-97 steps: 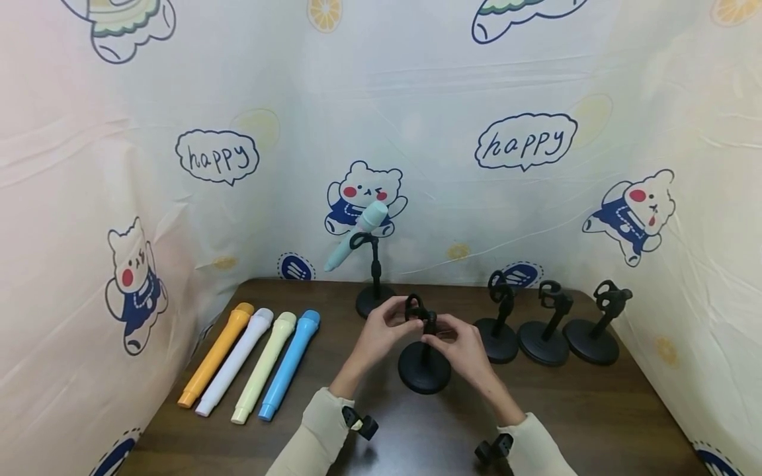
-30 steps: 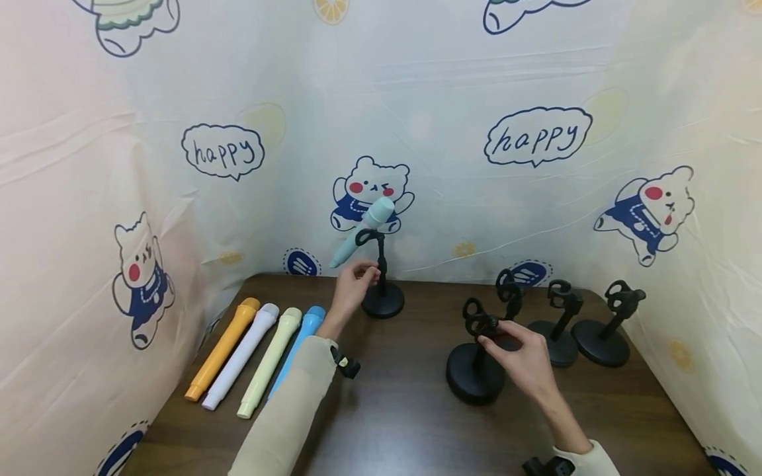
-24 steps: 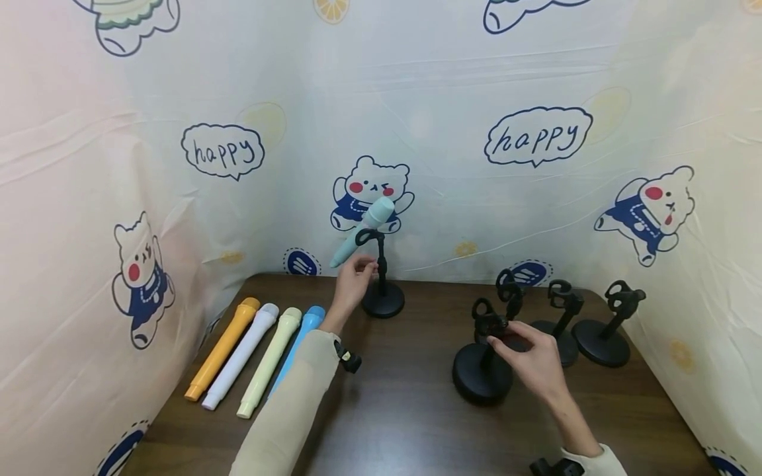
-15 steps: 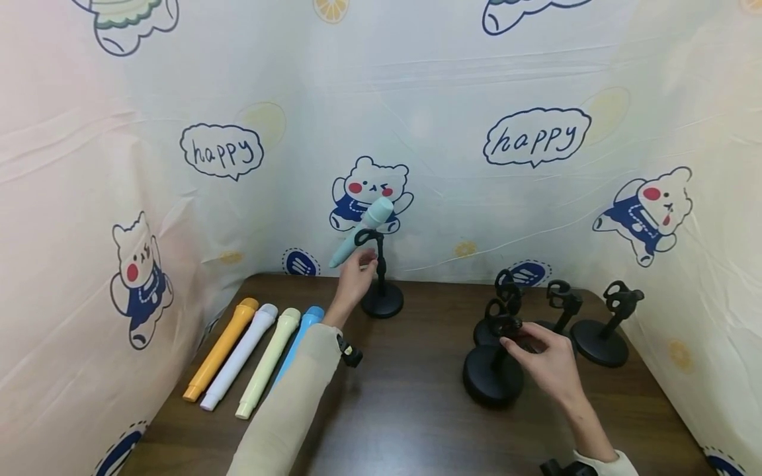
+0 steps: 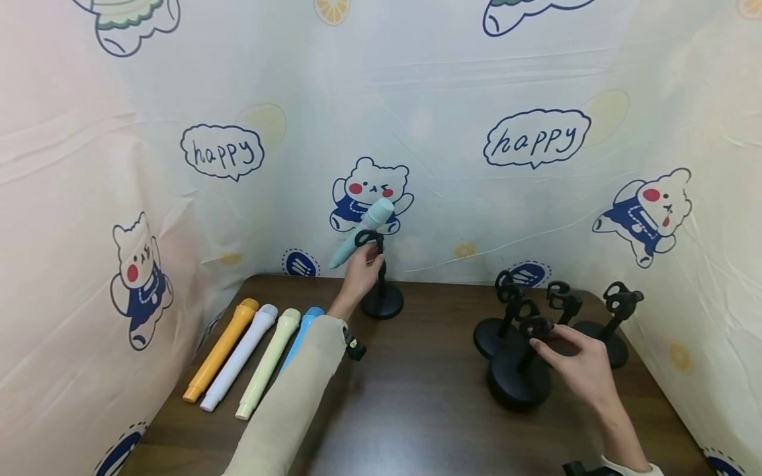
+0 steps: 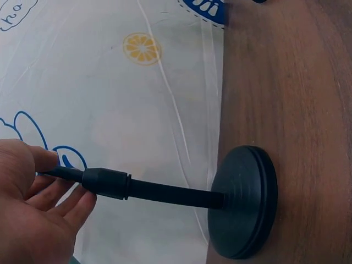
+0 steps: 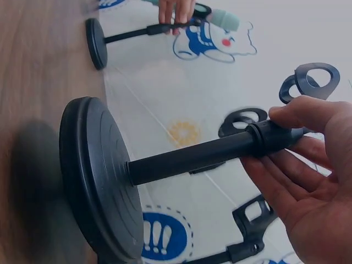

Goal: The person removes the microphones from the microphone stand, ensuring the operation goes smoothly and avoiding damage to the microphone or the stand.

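Note:
My left hand point(image 5: 362, 274) pinches the upper pole of a black microphone stand point(image 5: 382, 303) at the back middle of the table. A light teal microphone point(image 5: 378, 213) slants through that stand's clip, its head up to the right. In the left wrist view the thumb and fingers close on the thin rod above the stand's collar point(image 6: 104, 183). On the right, my right hand point(image 5: 586, 370) grips a second black microphone stand point(image 7: 99, 176) by the collar below its clip. This stand's clip holds no microphone, and its round base hangs close over the table, casting a shadow.
Orange point(image 5: 221, 350), white point(image 5: 239, 358), pale yellow point(image 5: 268, 363) and blue point(image 5: 306, 324) microphones lie side by side at the left. Black stands point(image 5: 489, 336) with bare clips crowd the back right, partly hidden by the held one. Printed cloth point(image 5: 440, 198) walls the table point(image 5: 405, 410).
Both hands were on one bare stand at the middle. The left hand has gone to the teal microphone's stand and slid up its pole; the right has carried the bare stand rightward.

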`<control>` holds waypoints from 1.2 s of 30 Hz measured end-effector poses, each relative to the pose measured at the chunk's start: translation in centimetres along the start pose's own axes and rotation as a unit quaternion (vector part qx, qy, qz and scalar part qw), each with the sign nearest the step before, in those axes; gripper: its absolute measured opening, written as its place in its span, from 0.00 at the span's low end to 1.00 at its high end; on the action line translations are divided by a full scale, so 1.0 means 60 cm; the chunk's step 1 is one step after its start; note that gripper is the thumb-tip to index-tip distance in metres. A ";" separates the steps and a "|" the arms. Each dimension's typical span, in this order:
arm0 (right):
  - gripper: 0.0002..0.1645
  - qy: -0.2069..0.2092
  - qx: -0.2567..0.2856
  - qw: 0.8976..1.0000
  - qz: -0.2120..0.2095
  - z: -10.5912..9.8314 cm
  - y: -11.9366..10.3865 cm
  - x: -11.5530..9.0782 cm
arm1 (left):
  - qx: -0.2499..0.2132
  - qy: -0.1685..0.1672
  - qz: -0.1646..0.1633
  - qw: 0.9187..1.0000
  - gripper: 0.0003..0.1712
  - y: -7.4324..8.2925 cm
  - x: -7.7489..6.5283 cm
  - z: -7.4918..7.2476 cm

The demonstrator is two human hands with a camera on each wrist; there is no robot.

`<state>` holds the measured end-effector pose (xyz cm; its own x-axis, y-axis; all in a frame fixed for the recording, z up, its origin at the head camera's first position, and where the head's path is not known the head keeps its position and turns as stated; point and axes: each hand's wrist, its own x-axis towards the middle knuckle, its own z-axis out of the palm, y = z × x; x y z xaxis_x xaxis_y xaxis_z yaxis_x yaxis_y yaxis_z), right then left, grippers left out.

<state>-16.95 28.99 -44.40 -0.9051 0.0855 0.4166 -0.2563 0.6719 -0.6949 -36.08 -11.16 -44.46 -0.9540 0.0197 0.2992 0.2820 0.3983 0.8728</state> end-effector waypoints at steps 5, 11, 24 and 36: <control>0.15 -0.002 0.004 1.000 0.031 -0.022 0.015 0.001 | -0.005 0.003 0.003 1.000 0.21 0.002 0.003 0.004; 0.21 0.004 0.012 0.997 0.075 -0.047 0.033 -0.001 | 0.006 0.031 0.012 0.999 0.18 0.000 0.008 0.013; 0.25 0.050 0.007 0.991 0.121 -0.081 0.067 -0.005 | 0.049 0.104 0.059 0.992 0.12 -0.001 0.011 0.023; 0.22 0.067 0.004 0.985 0.159 -0.112 0.101 -0.004 | 0.052 0.117 0.072 0.989 0.12 0.010 0.010 0.027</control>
<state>-16.00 37.96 -44.78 -0.8874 0.3877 0.2495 0.0303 0.5891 -0.8075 -36.63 -9.44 -44.38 -0.8514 -0.1248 0.5094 0.3899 0.4992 0.7738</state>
